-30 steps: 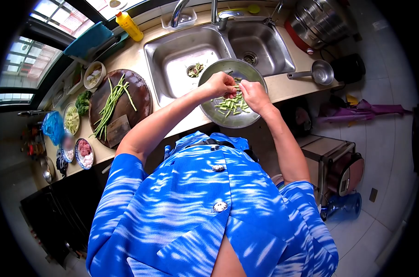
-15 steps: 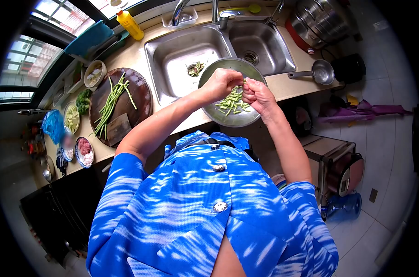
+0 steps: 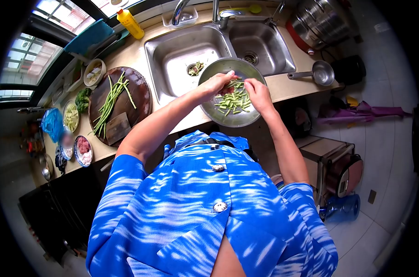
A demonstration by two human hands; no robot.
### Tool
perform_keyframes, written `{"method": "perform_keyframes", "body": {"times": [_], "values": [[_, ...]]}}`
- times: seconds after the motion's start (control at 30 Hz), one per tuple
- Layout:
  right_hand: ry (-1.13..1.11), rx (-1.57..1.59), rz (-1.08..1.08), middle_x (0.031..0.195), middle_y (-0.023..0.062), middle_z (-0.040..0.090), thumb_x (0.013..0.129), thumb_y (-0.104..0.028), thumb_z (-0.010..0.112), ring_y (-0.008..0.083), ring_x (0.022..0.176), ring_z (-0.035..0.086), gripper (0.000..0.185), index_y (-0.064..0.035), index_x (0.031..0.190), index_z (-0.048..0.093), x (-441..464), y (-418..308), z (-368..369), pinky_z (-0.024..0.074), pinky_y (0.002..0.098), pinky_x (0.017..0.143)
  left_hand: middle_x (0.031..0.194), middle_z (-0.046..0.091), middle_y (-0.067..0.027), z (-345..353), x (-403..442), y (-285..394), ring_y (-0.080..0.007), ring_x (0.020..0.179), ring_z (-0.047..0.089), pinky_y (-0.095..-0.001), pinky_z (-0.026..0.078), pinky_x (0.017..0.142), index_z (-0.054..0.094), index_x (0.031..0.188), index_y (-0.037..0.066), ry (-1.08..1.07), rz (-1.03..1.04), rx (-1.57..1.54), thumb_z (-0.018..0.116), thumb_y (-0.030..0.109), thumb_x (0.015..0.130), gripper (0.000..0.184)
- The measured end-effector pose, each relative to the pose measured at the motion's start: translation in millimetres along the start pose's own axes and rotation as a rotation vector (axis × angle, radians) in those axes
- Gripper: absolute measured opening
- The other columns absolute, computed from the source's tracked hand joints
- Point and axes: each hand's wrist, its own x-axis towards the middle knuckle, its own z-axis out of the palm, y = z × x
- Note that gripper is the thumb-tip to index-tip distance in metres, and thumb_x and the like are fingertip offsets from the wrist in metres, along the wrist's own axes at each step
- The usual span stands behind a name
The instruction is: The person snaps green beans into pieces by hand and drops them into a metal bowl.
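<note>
Both hands are over a round metal basin (image 3: 218, 115) at the counter's front edge, partly over the sink. My left hand (image 3: 219, 86) has its fingers curled together; a piece of green bean seems to be between them. My right hand (image 3: 259, 94) is closed just to its right, the fingertips pinched on something too small to make out. Short green bean pieces (image 3: 234, 101) lie in the basin below. Long whole green beans (image 3: 110, 104) rest on a round dark chopping board (image 3: 138, 111) to the left, beside a cleaver (image 3: 118, 129).
A double sink (image 3: 172, 55) has bean scraps at its left drain. Bowls of cut vegetables (image 3: 72, 118), a plate of meat (image 3: 84, 150), broccoli (image 3: 83, 99) and a blue bag (image 3: 53, 125) stand at left. A small saucepan (image 3: 323, 73) sits right; a yellow bottle (image 3: 130, 24) stands behind.
My hands were together over the basin and have moved slightly apart. My left hand has turned and lowered a little. The basin and chopping board stay nearly where they were.
</note>
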Motion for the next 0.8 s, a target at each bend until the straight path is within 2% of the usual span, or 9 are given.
{"method": "perform_keyframes", "body": {"times": [0.23, 0.33, 0.4, 0.43, 0.57, 0.67, 0.73, 0.77, 0.8], "values": [[-0.219, -0.029, -0.060, 0.074, 0.0162, 0.064, 0.087, -0.025, 0.053, 0.0337, 0.074, 0.062, 0.022, -0.0062, 0.087, 0.063, 7.5, -37.7, -4.2, 0.0470, 0.0432, 0.066, 0.076, 0.056, -0.0021, 3.3, 4.1, 4.4, -0.0090, 0.065, 0.047, -0.0243, 0.033, 0.056, 0.056, 0.113, 0.007, -0.226, -0.056, -0.161, 0.025, 0.059, 0.094, 0.063], [-0.193, 0.130, -0.051, 0.067, 0.0166, 0.061, 0.087, -0.024, 0.052, 0.0364, 0.068, 0.061, 0.023, -0.0051, 0.078, 0.062, 8.9, -36.1, -2.4, 0.0457, 0.0442, 0.061, 0.075, 0.058, -0.0021, -0.3, -1.1, 8.9, -0.0085, 0.065, 0.049, -0.0236, 0.037, 0.057, 0.058, 0.107, 0.005, -0.229, -0.026, -0.195, 0.037, 0.047, 0.096, 0.049], [-0.083, -0.017, -0.095, 0.066, 0.0195, 0.058, 0.087, -0.024, 0.051, 0.0384, 0.067, 0.058, 0.026, -0.0030, 0.073, 0.058, 9.1, -33.6, -4.0, 0.0432, 0.0459, 0.059, 0.074, 0.059, -0.0014, -6.4, -1.3, 14.6, -0.0073, 0.063, 0.049, -0.0226, 0.040, 0.057, 0.060, 0.102, 0.001, -0.220, 0.125, 0.276, 0.048, 0.028, 0.095, 0.030], [-0.095, -0.005, -0.082, 0.065, 0.0214, 0.056, 0.088, -0.024, 0.051, 0.0399, 0.067, 0.057, 0.029, -0.0014, 0.071, 0.055, 8.5, -35.6, -5.2, 0.0413, 0.0473, 0.058, 0.071, 0.060, -0.0003, -6.0, -1.4, 15.0, -0.0068, 0.060, 0.049, -0.0230, 0.041, 0.055, 0.063, 0.095, 0.000, -0.209, 0.141, 0.254, 0.053, 0.016, 0.092, 0.019], [-0.119, -0.022, -0.096, 0.067, 0.0218, 0.057, 0.088, -0.024, 0.051, 0.0405, 0.068, 0.057, 0.030, -0.0012, 0.070, 0.056, 8.4, -34.9, -4.4, 0.0412, 0.0477, 0.059, 0.064, 0.061, -0.0047, 0.8, -8.2, 22.6, -0.0111, 0.058, 0.056, -0.0270, 0.045, 0.055, 0.066, 0.089, -0.001, -0.057, 0.261, 0.616, 0.058, 0.012, 0.087, 0.015], [-0.102, -0.062, -0.134, 0.065, 0.0216, 0.055, 0.088, -0.023, 0.052, 0.0373, 0.063, 0.057, 0.028, -0.0008, 0.071, 0.055, 6.9, -30.8, -1.1, 0.0414, 0.0450, 0.057, 0.066, 0.063, -0.0109, 2.5, -6.9, 20.1, -0.0179, 0.060, 0.061, -0.0309, 0.047, 0.057, 0.065, 0.087, -0.002, -0.009, 0.409, 0.853, 0.061, 0.008, 0.082, 0.012], [-0.015, 0.224, -0.045, 0.057, 0.0145, 0.055, 0.089, -0.021, 0.053, 0.0265, 0.053, 0.055, 0.030, -0.0006, 0.067, 0.054, 5.3, -24.0, 4.0, 0.0406, 0.0377, 0.051, 0.070, 0.063, -0.0156, 8.2, -11.8, 22.2, -0.0233, 0.062, 0.063, -0.0339, 0.048, 0.058, 0.065, 0.086, -0.002, 0.056, 0.589, 0.843, 0.062, 0.004, 0.077, 0.011], [-0.068, 0.523, 0.057, 0.055, 0.0038, 0.050, 0.092, -0.021, 0.052, 0.0132, 0.047, 0.045, 0.031, -0.0030, 0.066, 0.053, 6.8, -9.3, 10.6, 0.0373, 0.0291, 0.046, 0.069, 0.063, -0.0158, 12.7, -14.5, 25.7, -0.0250, 0.061, 0.063, -0.0343, 0.048, 0.058, 0.065, 0.085, -0.002, 0.132, 0.632, 0.796, 0.062, 0.003, 0.077, 0.010], [-0.069, 0.523, 0.059, 0.055, 0.0038, 0.050, 0.092, -0.021, 0.052, 0.0132, 0.047, 0.045, 0.031, -0.0030, 0.066, 0.053, 5.6, -12.5, 10.5, 0.0373, 0.0291, 0.046, 0.068, 0.062, -0.0161, 17.8, -17.0, 29.1, -0.0268, 0.061, 0.062, -0.0346, 0.048, 0.058, 0.064, 0.084, -0.002, 0.206, 0.674, 0.747, 0.062, 0.001, 0.076, 0.009]]}}
